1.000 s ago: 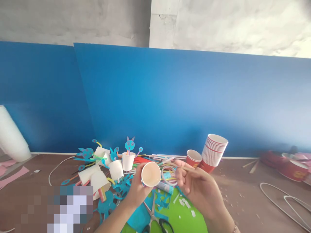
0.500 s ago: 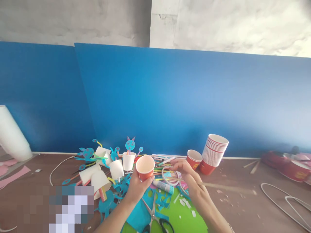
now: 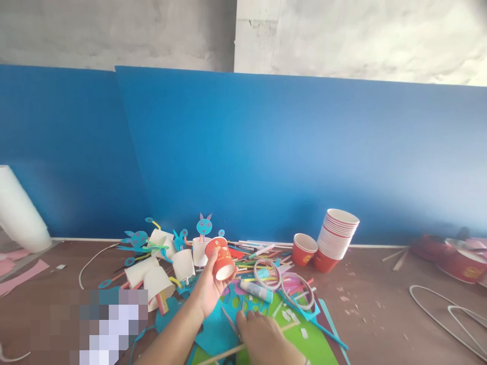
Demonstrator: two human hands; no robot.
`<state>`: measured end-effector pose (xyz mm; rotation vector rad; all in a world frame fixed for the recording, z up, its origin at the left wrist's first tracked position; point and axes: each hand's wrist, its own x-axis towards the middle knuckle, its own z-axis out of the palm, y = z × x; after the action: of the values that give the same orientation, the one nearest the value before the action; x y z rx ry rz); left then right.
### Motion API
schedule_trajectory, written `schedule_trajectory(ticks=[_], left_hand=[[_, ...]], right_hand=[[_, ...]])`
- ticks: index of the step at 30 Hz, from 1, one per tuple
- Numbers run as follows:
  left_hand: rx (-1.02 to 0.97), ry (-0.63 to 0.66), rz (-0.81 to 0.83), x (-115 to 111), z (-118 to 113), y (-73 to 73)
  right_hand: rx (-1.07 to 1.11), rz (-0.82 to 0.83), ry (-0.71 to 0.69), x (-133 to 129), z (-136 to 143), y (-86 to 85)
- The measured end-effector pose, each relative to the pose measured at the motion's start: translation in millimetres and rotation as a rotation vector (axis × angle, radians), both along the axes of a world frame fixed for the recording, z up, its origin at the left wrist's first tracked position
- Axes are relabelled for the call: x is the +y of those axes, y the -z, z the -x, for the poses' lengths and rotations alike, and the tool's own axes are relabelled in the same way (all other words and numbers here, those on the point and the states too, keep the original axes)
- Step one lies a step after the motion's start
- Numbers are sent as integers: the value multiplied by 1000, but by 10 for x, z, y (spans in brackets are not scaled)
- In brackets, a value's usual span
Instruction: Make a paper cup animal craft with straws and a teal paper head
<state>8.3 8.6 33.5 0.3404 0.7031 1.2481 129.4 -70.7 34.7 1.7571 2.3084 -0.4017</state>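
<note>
My left hand (image 3: 208,294) grips a red paper cup (image 3: 222,261), tilted so that its pale bottom faces me. My right hand (image 3: 258,332) is low over the green and blue paper, fingers curled. A thin wooden stick (image 3: 220,354) runs across my right hand and shows on both sides of it. The scissors (image 3: 229,319) lie under those fingers; one blade shows, while the handles are mostly hidden. Whether the fingers grip the scissors too is unclear. A glue stick (image 3: 256,291) and rolls of tape (image 3: 299,291) lie just beyond.
Cup figures with blue paper faces (image 3: 204,226) crowd the left. A single red cup (image 3: 304,249) stands beside a tall cup stack (image 3: 338,238) on the right. Straws and sticks lie along the blue panel (image 3: 266,152). White cable (image 3: 437,299) loops at far right.
My right hand has come down and left from beside the tape rolls to the scissors, the stick going with it. My left hand has tipped the cup from mouth-up to bottom toward me.
</note>
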Motion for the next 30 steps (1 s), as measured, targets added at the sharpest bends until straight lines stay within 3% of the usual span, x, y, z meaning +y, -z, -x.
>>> schedule_trajectory(ticks=[3,5,12,16,22,30], left_hand=[[-39,30,52,-5,4,-15],[-15,46,82,0,6,-20],[-8,-4,186,66,44,-100],[-40,30,214,77,66,-110],[-34,46,211,34,8,-52],[15,56,158,-113,-44,-144]], right_hand=[[-27,-73,-51,38,126,102],[8,-83,-84,39,121,68],[170,-52,62,-78,-269,-383],[303,-165,6,-80,-378,-524],[394,-413,-38,25,-238,-384],[381,-421,-8,74,-230,-286]])
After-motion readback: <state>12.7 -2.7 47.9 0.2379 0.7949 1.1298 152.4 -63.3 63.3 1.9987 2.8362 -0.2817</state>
